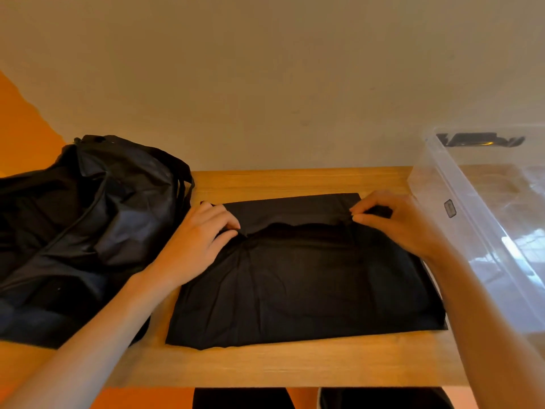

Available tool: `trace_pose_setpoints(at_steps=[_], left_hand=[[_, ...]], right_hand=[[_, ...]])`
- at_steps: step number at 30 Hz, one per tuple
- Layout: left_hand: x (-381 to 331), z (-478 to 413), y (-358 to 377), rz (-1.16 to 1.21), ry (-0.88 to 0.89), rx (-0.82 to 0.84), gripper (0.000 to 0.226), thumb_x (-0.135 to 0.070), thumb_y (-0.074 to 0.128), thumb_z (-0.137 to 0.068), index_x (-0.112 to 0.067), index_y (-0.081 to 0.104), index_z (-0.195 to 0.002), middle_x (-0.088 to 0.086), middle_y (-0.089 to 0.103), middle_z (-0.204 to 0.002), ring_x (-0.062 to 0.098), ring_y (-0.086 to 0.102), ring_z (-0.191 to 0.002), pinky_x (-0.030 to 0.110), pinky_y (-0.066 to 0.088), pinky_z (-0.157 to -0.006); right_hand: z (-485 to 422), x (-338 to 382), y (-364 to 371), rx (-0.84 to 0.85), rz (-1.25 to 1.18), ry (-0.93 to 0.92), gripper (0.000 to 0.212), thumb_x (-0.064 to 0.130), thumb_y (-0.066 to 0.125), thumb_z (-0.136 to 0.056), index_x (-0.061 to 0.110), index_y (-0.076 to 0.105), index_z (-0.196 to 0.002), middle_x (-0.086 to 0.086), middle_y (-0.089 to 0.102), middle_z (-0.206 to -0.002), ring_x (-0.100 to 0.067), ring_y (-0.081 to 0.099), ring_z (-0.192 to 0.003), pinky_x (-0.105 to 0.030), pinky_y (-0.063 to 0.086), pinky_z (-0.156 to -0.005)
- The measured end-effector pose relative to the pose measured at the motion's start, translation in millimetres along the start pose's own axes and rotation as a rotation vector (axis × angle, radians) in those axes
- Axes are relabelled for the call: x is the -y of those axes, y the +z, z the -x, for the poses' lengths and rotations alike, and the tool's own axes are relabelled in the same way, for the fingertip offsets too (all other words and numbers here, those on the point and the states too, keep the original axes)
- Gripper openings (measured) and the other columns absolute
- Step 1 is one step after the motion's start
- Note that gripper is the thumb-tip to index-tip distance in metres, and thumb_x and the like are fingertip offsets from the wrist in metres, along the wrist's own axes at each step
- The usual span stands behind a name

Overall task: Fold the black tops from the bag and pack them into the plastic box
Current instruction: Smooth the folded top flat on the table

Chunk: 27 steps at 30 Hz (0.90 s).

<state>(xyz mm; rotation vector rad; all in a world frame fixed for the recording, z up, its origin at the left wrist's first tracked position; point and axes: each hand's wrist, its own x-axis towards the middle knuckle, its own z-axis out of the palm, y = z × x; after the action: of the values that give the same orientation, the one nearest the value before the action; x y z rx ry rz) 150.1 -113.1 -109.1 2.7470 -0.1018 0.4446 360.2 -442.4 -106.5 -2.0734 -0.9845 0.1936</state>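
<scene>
A black top [300, 278] lies spread flat in the middle of the wooden table [295, 361]. My left hand [197, 240] pinches the fabric at the top's far left edge. My right hand [395, 222] pinches the fabric at the far right edge. Between the hands a folded strip of the top runs along the far side. The black bag [88, 219] slumps on the table at the left, open and crumpled, right beside my left hand. The clear plastic box [483, 219] stands at the right, close to my right forearm.
A plain wall rises directly behind the table's far edge. The box has a dark latch [480, 140] on its far rim. The table's front edge runs near the bottom, with my legs showing under it.
</scene>
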Motion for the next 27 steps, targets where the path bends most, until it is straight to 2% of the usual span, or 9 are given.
trace_pose_setpoints(at_steps=[2, 6, 11, 15, 17, 19, 21, 24, 27], left_hand=[[-1, 11, 6, -0.036, 0.021, 0.045, 0.009, -0.022, 0.064, -0.097, -0.021, 0.068, -0.105, -0.018, 0.053, -0.097, 0.007, 0.047, -0.093, 0.018, 0.033, -0.09], [-3, 20, 10, -0.097, 0.009, 0.065, 0.028, -0.015, 0.073, -0.092, -0.018, 0.069, -0.119, -0.013, 0.056, -0.097, 0.011, 0.049, -0.094, 0.031, 0.04, -0.087], [-9, 23, 13, -0.1, -0.005, 0.052, 0.017, -0.015, 0.075, -0.09, -0.021, 0.076, -0.106, -0.009, 0.059, -0.095, 0.012, 0.049, -0.09, 0.044, 0.05, -0.082], [-11, 24, 18, -0.107, -0.022, 0.017, 0.016, -0.029, 0.068, -0.093, -0.019, 0.076, -0.103, -0.01, 0.059, -0.097, 0.012, 0.05, -0.091, 0.045, 0.05, -0.083], [-12, 24, 18, -0.078, -0.1, -0.028, 0.022, -0.03, 0.062, -0.097, -0.017, 0.073, -0.111, -0.007, 0.061, -0.109, 0.014, 0.055, -0.103, 0.04, 0.049, -0.094], [-11, 20, 19, -0.042, -0.269, -0.007, 0.038, -0.031, 0.053, -0.103, -0.014, 0.06, -0.136, -0.002, 0.054, -0.14, 0.018, 0.049, -0.132, 0.035, 0.038, -0.115], [-7, 15, 23, -0.06, -0.429, 0.126, 0.061, -0.041, 0.04, -0.108, -0.013, 0.027, -0.161, 0.002, 0.025, -0.167, 0.017, 0.02, -0.155, 0.032, 0.016, -0.125], [-2, 6, 30, -0.138, -0.462, 0.272, 0.073, -0.052, 0.024, -0.107, -0.014, -0.003, -0.163, 0.003, -0.003, -0.172, 0.014, -0.005, -0.157, 0.03, -0.001, -0.126], [3, -2, 31, -0.138, -0.493, 0.323, 0.076, -0.058, 0.011, -0.104, -0.015, -0.012, -0.161, 0.001, -0.015, -0.17, 0.009, -0.016, -0.154, 0.031, -0.009, -0.126]], right_hand=[[10, -3, 1, 0.025, 0.046, -0.008, 0.011, 0.03, 0.075, -0.085, 0.038, 0.074, -0.093, 0.021, 0.071, -0.103, 0.0, 0.063, -0.106, -0.027, 0.046, -0.095], [17, -6, 5, 0.067, 0.145, -0.022, 0.01, 0.035, 0.076, -0.082, 0.039, 0.075, -0.091, 0.023, 0.071, -0.1, 0.002, 0.06, -0.107, -0.025, 0.045, -0.092], [23, -4, 6, 0.053, 0.242, -0.064, 0.012, 0.048, 0.069, -0.082, 0.043, 0.072, -0.092, 0.024, 0.069, -0.1, 0.003, 0.057, -0.105, -0.019, 0.044, -0.088], [28, -4, 9, 0.089, 0.314, -0.059, 0.021, 0.055, 0.062, -0.083, 0.042, 0.072, -0.096, 0.019, 0.067, -0.108, -0.005, 0.056, -0.108, -0.036, 0.047, -0.096], [30, -2, 12, 0.072, 0.342, -0.047, 0.029, 0.057, 0.063, -0.084, 0.039, 0.073, -0.103, 0.017, 0.065, -0.114, -0.01, 0.054, -0.112, -0.044, 0.044, -0.1], [27, 5, 19, -0.033, 0.314, -0.035, 0.035, 0.051, 0.064, -0.088, 0.03, 0.073, -0.114, 0.011, 0.065, -0.117, -0.015, 0.055, -0.115, -0.048, 0.043, -0.101], [16, 18, 33, -0.093, 0.323, 0.018, 0.045, 0.051, 0.058, -0.092, 0.025, 0.068, -0.127, 0.003, 0.064, -0.126, -0.021, 0.053, -0.123, -0.051, 0.041, -0.106], [-7, 30, 62, 0.061, 0.475, 0.123, 0.066, 0.064, 0.038, -0.098, 0.034, 0.036, -0.156, -0.003, 0.035, -0.162, -0.027, 0.024, -0.153, -0.049, 0.02, -0.123], [-28, 29, 79, 0.231, 0.618, 0.163, 0.076, 0.074, 0.013, -0.095, 0.04, 0.004, -0.162, -0.004, -0.003, -0.171, -0.021, -0.012, -0.156, -0.043, -0.006, -0.126]])
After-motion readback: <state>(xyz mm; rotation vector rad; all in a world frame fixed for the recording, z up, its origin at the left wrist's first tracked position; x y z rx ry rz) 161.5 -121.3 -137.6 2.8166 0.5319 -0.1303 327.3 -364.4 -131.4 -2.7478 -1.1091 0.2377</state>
